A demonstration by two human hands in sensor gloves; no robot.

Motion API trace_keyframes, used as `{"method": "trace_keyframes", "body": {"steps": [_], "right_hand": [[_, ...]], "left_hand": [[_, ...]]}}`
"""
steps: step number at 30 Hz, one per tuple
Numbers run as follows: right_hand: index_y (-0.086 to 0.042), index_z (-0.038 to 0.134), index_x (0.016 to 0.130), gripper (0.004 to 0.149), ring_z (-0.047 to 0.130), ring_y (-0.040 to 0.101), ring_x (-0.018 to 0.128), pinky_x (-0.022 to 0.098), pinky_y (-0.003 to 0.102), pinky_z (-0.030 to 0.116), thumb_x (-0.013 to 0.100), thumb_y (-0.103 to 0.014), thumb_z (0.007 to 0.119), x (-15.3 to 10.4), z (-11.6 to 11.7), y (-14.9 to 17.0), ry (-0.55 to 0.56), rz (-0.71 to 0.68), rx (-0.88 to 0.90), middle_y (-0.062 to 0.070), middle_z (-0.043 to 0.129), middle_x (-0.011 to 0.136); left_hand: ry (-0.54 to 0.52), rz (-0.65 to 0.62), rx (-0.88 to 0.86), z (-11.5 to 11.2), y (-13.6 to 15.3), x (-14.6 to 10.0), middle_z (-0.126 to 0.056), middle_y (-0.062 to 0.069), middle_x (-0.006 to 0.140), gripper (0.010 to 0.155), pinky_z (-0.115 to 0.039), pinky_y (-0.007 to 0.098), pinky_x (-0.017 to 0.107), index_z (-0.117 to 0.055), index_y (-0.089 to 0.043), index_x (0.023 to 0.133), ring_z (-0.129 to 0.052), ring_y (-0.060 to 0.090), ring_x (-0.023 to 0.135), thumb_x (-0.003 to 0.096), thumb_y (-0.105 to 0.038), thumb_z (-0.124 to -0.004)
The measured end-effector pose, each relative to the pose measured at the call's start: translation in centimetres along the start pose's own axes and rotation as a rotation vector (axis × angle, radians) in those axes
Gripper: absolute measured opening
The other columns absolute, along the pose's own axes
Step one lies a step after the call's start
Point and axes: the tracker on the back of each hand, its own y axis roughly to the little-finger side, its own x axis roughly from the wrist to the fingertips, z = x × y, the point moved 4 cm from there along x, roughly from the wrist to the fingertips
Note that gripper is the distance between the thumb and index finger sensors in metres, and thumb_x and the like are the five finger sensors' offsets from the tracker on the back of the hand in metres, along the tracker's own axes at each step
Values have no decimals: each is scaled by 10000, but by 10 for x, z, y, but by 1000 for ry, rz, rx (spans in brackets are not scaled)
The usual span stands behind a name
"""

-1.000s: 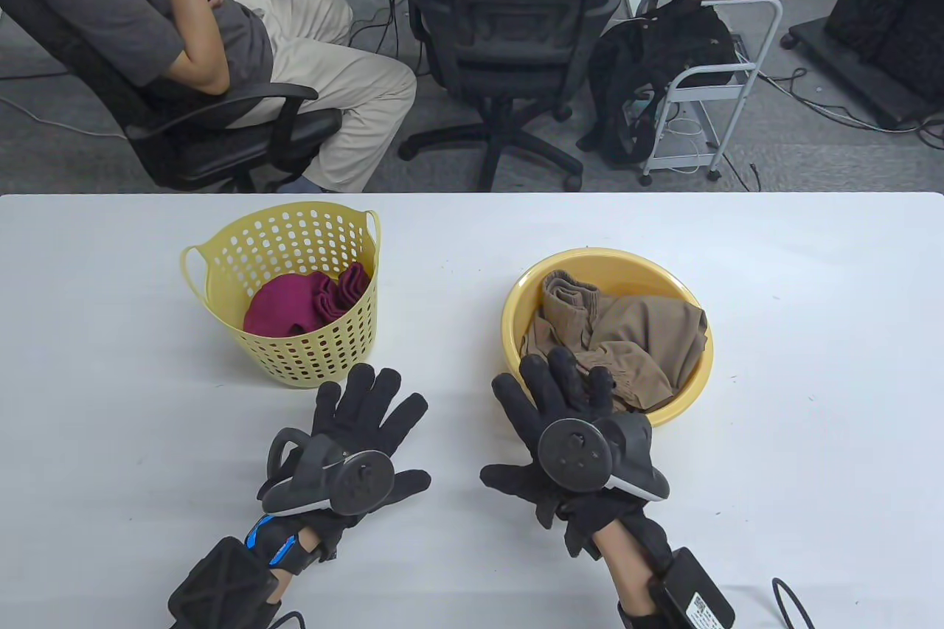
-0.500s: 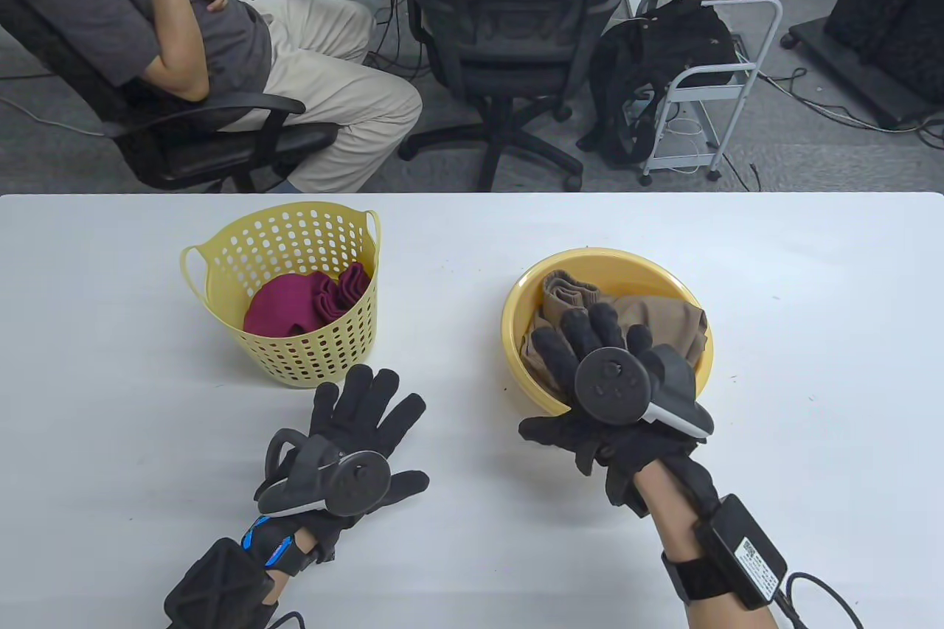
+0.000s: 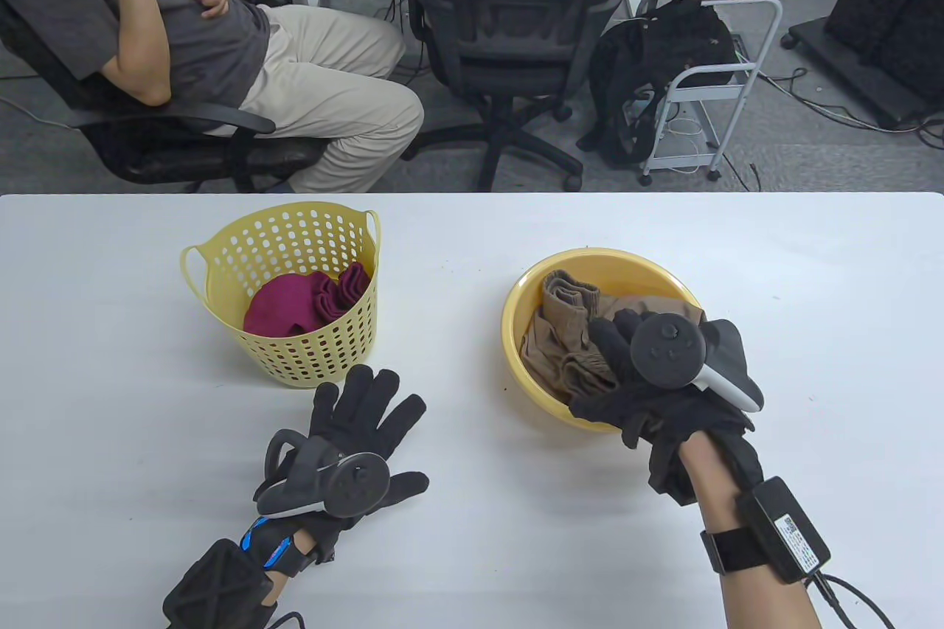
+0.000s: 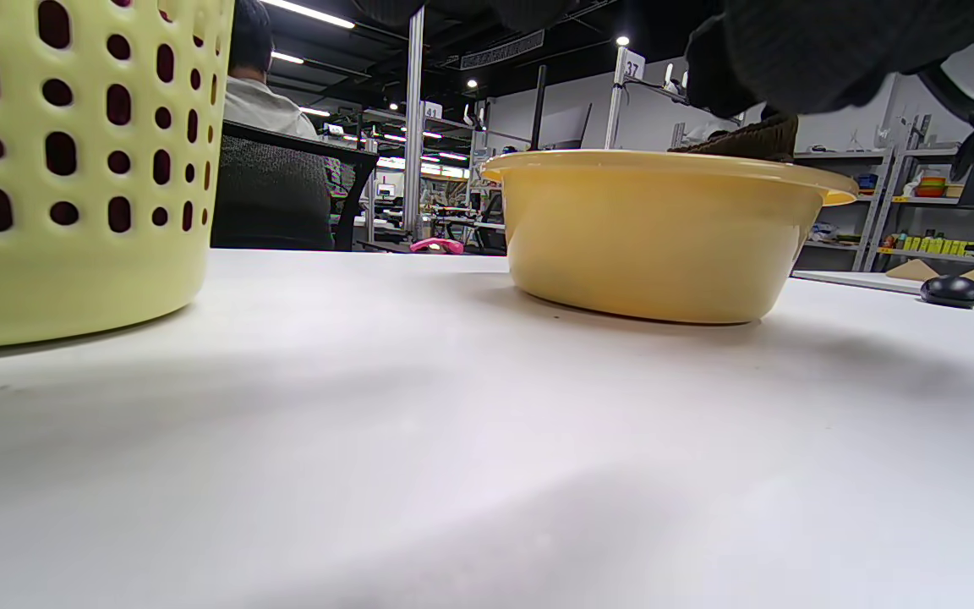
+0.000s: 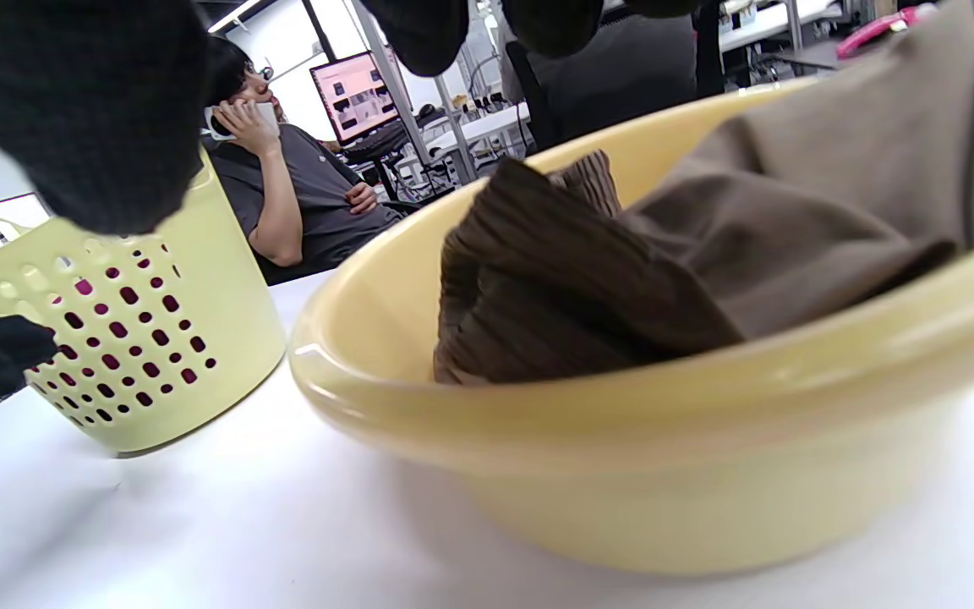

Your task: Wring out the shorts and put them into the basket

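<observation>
Table view. The right hand (image 3: pixel 656 371), in a black sensor glove, reaches over the near rim of the round yellow plastic basin (image 3: pixel 516 290) and rests on the crumpled brown fabric shorts (image 3: pixel 568 334) lying inside it. Its fingers bend down into the cloth behind the tracker; whether the grip has closed on the fabric cannot be told. The left hand (image 3: pixel 354 437) lies flat on the white desk (image 3: pixel 811 334), fingers straight and spread, grip wide and holding nothing. Just beyond its fingertips stands the pale yellow perforated plastic basket (image 3: pixel 221 268), which contains a dark red garment (image 3: pixel 295 301). A seated person (image 3: pixel 184 32) is on an office chair beyond the desk.

Left wrist view. The basket (image 4: pixel 73 211) stands at the left, the basin (image 4: pixel 656 237) further right, well apart from it; the shorts (image 4: pixel 749 139) show just above the basin's rim, under the right hand's glove (image 4: pixel 825 51).

Right wrist view. The gloved fingertips (image 5: pixel 428 30) hang above the shorts (image 5: pixel 707 245), apart from the cloth in this view. The shorts are heaped in the basin (image 5: pixel 622 440), with the basket (image 5: pixel 140 338) to the left.
</observation>
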Motion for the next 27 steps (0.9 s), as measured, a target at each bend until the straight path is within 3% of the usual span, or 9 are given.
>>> {"method": "trace_keyframes", "body": {"steps": [5, 9, 14, 27], "right_hand": [[-116, 430, 1115, 902, 437, 574, 1010, 675, 713, 505, 461, -579, 844, 6, 14, 11, -37, 20, 56, 291, 402, 1114], [-245, 527, 1093, 707, 475, 570, 1002, 672, 699, 534, 501, -494, 822, 12, 22, 14, -64, 23, 52, 284, 437, 1113], [-262, 632, 1046, 563, 515, 546, 996, 668, 679, 561, 529, -412, 797, 19, 29, 15, -86, 37, 27, 250, 495, 1100], [-229, 562, 1076, 783, 533, 545, 994, 668, 674, 570, 437, -525, 905, 37, 34, 33, -110, 105, 4, 254, 497, 1100]], "left_hand": [[4, 0, 0, -1, 0, 0, -245, 295, 1255, 906, -261, 815, 657, -315, -221, 1181, -251, 639, 1114, 503, -669, -715], [6, -3, 0, -1, -1, -1, -246, 297, 1255, 906, -260, 815, 657, -315, -223, 1180, -251, 639, 1114, 502, -670, -715], [6, -4, -1, -1, -1, -1, -244, 295, 1255, 908, -259, 816, 656, -315, -221, 1181, -251, 639, 1113, 501, -669, -716], [10, -7, 2, -1, -2, -1, -240, 296, 1255, 908, -255, 817, 655, -312, -223, 1181, -245, 639, 1114, 501, -671, -714]]}}
